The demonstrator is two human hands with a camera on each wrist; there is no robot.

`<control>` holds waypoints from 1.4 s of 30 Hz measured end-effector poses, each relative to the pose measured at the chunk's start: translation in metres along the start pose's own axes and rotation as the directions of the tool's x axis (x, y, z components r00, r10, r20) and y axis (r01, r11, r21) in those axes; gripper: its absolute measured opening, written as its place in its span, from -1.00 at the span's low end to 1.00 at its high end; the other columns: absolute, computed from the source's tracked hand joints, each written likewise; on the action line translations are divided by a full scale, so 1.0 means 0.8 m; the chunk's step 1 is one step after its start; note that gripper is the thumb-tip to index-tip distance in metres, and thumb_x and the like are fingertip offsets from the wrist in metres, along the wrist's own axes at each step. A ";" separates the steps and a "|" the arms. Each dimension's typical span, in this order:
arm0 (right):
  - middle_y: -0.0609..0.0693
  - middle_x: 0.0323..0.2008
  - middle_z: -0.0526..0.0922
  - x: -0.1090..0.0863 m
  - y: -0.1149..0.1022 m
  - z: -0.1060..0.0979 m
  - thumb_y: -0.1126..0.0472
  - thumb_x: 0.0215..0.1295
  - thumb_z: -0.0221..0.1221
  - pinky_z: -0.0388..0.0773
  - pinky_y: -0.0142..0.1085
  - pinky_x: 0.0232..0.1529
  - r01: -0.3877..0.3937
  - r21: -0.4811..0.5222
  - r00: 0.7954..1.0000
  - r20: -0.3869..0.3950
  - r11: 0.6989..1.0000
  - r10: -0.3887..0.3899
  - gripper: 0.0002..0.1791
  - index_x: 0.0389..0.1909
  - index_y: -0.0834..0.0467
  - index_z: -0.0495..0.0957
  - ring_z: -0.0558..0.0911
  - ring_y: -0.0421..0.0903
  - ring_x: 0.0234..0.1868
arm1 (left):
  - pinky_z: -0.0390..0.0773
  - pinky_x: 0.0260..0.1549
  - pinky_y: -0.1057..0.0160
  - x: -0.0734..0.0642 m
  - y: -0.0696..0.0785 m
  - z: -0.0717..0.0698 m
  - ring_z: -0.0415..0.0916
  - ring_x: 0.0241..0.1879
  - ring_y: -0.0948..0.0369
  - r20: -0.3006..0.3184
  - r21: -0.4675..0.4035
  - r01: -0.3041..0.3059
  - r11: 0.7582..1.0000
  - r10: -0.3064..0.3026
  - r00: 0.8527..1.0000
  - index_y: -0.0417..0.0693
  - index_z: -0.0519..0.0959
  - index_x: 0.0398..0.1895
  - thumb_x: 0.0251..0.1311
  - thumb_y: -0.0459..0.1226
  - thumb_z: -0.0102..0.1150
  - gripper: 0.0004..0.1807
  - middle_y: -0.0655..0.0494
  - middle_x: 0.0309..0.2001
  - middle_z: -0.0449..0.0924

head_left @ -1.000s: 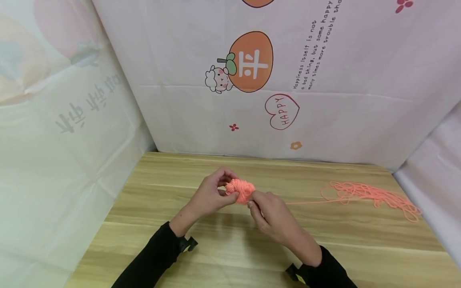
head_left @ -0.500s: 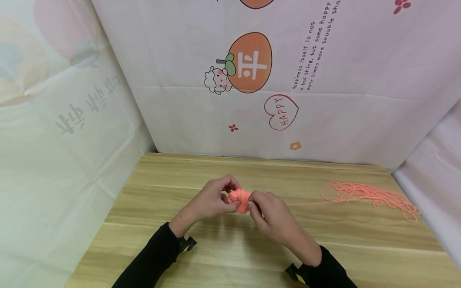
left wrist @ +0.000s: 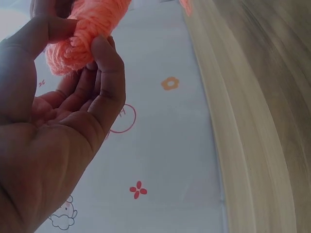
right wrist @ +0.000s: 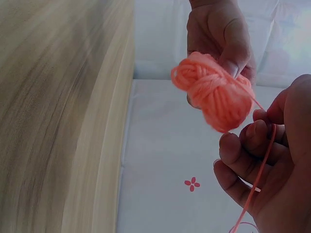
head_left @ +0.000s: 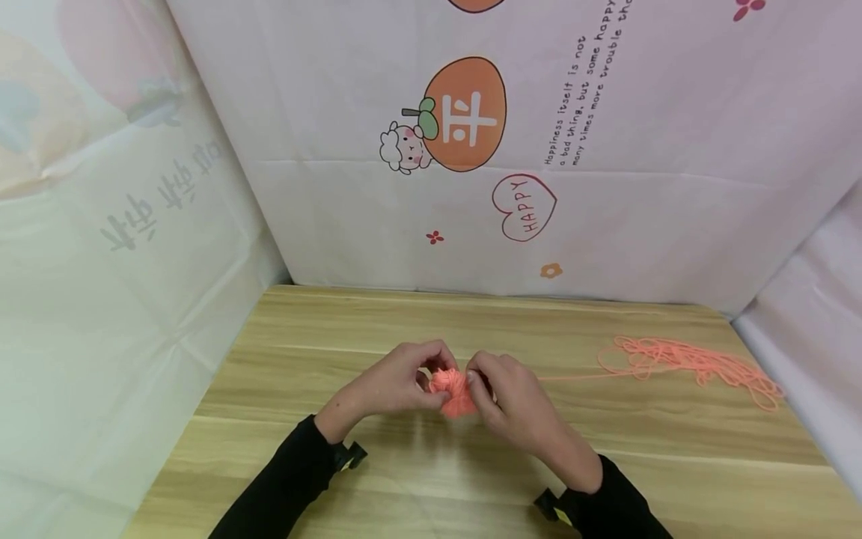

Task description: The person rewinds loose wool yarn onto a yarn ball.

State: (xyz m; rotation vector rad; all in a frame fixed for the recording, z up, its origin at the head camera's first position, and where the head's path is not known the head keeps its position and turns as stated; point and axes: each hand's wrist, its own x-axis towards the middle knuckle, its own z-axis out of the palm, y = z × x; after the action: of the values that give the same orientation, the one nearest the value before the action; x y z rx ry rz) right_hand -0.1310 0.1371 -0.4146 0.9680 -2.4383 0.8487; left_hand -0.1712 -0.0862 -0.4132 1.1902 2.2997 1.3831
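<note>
Wood-grain table (head_left: 323, 322), far edge against a white printed cloth (head_left: 337, 224). Nearest: two black sleeves (head_left: 283, 479), a small dark device (head_left: 353, 455) by each wrist. Left hand (head_left: 397, 382) over the table's middle, thumb and fingers pinching one end of an orange ball (head_left: 455, 389) of yarn, held up off the wood, well apart from the far edge. Right hand (head_left: 515, 397) just beside the ball, thumb and fingertips pinching a single strand (right wrist: 262, 160); remaining fingers loosely bent. Strand leaves the ball, passes through that pinch, trails off toward the right edge.

Against a second ago: ball lower in the head view, farther from the far edge, and turned, its wraps lying differently; left hand shifted along with it. Right hand much as it was, same pinch. Loose yarn (head_left: 700, 361), a long tangle of loops by the right edge, below the far right corner, unchanged. Beyond the far edge, printed on the cloth: orange flower (head_left: 551, 271), red heart (head_left: 525, 208), orange fruit (head_left: 465, 82).
</note>
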 end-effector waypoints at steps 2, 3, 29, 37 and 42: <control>-0.28 -0.62 0.32 0.000 0.001 -0.001 0.23 0.45 -0.01 0.29 -0.40 -0.60 -0.009 0.008 1.000 -0.003 1.000 0.009 -0.84 -0.36 -0.02 0.43 0.27 -0.30 -0.62 | 0.62 -0.41 0.26 -0.001 0.008 -0.001 0.49 -0.26 0.27 0.016 -0.010 -0.015 1.000 0.015 1.000 0.09 0.49 -0.15 0.07 -0.37 0.28 -0.70 0.23 -0.25 0.55; -0.28 -0.62 0.32 0.000 0.001 -0.001 0.22 0.45 -0.01 0.29 -0.40 -0.60 -0.012 0.009 1.000 -0.004 1.000 0.012 -0.84 -0.36 -0.03 0.43 0.28 -0.30 -0.62 | 0.62 -0.41 0.25 -0.002 0.013 -0.001 0.48 -0.27 0.26 0.025 -0.016 -0.026 1.000 0.026 0.999 0.05 0.49 -0.15 0.06 -0.39 0.27 -0.70 0.21 -0.25 0.55; -0.24 -0.51 0.43 0.000 0.006 0.001 0.21 0.50 -0.04 0.32 -0.39 -0.59 -0.048 0.132 0.999 0.020 0.990 0.045 -0.81 -0.34 0.00 0.47 0.33 -0.26 -0.56 | 0.57 -0.34 0.24 -0.002 0.035 -0.008 0.45 -0.24 0.17 0.019 -0.292 -0.250 0.923 0.267 0.964 -0.17 0.48 -0.14 -0.03 -0.63 0.16 -0.63 0.02 -0.22 0.52; -0.33 -0.51 0.38 -0.001 0.007 0.006 0.09 0.45 0.06 0.33 -0.37 -0.51 -0.023 0.130 1.000 0.013 0.991 0.021 -0.88 -0.33 -0.17 0.45 0.37 -0.30 -0.50 | 0.58 -0.31 0.19 -0.004 0.037 -0.009 0.46 -0.22 0.11 -0.026 -0.368 -0.251 0.895 0.260 0.965 -0.17 0.47 -0.13 0.00 -0.63 0.16 -0.63 -0.01 -0.19 0.51; -0.31 -0.48 0.43 0.000 0.007 0.007 0.04 0.42 0.12 0.38 -0.33 -0.48 -0.005 0.137 1.000 0.027 0.991 0.002 -0.93 -0.30 -0.14 0.47 0.40 -0.27 -0.47 | 0.58 -0.38 0.21 -0.003 0.034 -0.008 0.45 -0.27 0.11 -0.074 -0.381 -0.280 0.881 0.272 0.959 -0.20 0.46 -0.09 0.04 -0.63 0.18 -0.63 -0.05 -0.18 0.50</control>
State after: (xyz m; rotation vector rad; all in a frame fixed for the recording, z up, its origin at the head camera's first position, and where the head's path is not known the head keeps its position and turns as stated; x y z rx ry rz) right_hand -0.1352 0.1368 -0.4208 1.0302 -2.4312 1.0224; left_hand -0.1585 -0.0858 -0.3881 1.4066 1.7875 1.8473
